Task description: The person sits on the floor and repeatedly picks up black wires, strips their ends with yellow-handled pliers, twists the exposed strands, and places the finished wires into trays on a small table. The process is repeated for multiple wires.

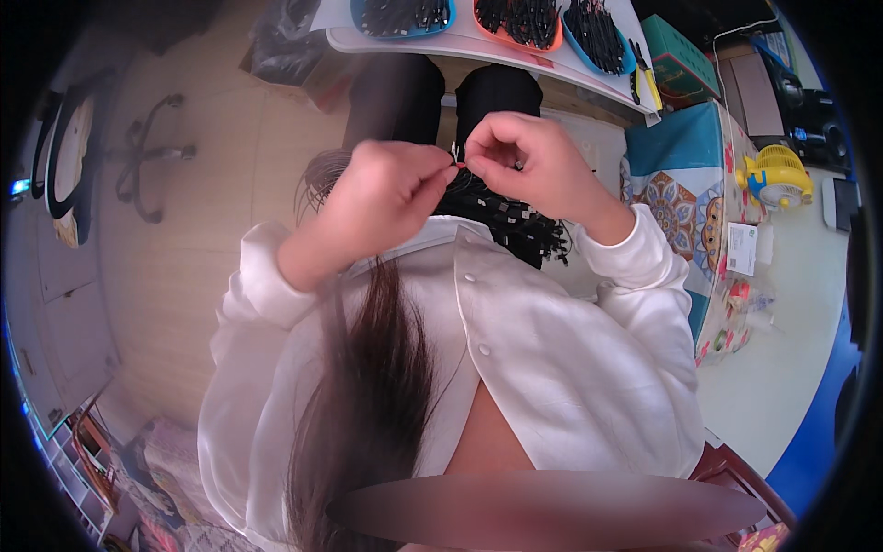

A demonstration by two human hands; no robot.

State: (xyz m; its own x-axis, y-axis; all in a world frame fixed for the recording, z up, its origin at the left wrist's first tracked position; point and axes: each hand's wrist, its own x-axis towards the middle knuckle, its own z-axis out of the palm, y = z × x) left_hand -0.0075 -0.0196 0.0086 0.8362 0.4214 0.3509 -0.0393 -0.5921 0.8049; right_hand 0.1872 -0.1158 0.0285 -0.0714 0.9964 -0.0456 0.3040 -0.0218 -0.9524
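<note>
My left hand [382, 189] is closed in a pinch on a thin wire [462, 166] with a small red part. My right hand [533, 166] meets it from the other side, thumb and forefinger pressed together at the same wire; its tip is too small to make out. A bundle of black cables [515, 221] with small pale connectors lies across my lap, just below both hands. Loose thin cable ends [322, 179] fan out beside my left wrist, partly hidden by it.
On the white table [368, 41] ahead stand a blue basket [405, 33], an orange basket [543, 44] and another blue basket [629, 63], all holding black cables. A yellow-handled tool [649, 83] lies by the table's edge. To the right are a green box [679, 60] and a yellow fan [777, 177].
</note>
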